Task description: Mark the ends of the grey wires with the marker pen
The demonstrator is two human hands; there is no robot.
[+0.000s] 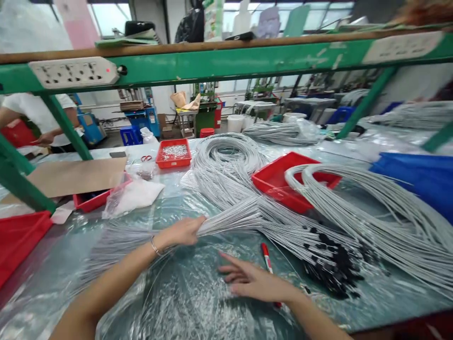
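Pale green worktable under clear, creased plastic sheeting [198, 302]: fills the lower view and carries the cables, trays and marker.
Green metal crossbeam frame [219, 63]: spans the upper view on slanted posts; 2 white socket strips [74, 73] are fixed along it.
Large looped hank of pale grey cables [368, 236]: curves over the right side of the table, its upper bends reaching over a tray.
Round coil of thin pale grey cables [226, 182]: lies at the table's middle, its strands running down and right toward a cluster of black cable ends [334, 267].
Straight bundle of thin grey-white cables [230, 217]: in the left hand, at the front middle of the table; its right part reaches the crossing strands, and its left part trails, blurred, behind the forearm.
Shallow red plastic tray [274, 174]: just right of the coil.
Left hand [182, 231]: fingers closed around the bundle.
Right hand [251, 279]: fingers parted and loosely extended, pointing left; whether they touch the sheeting cannot be told.
Red-and-white marker pen [268, 262]: beside the right hand, partly hidden by it.
Thin silver-coloured bracelet [155, 245]: around the left wrist.
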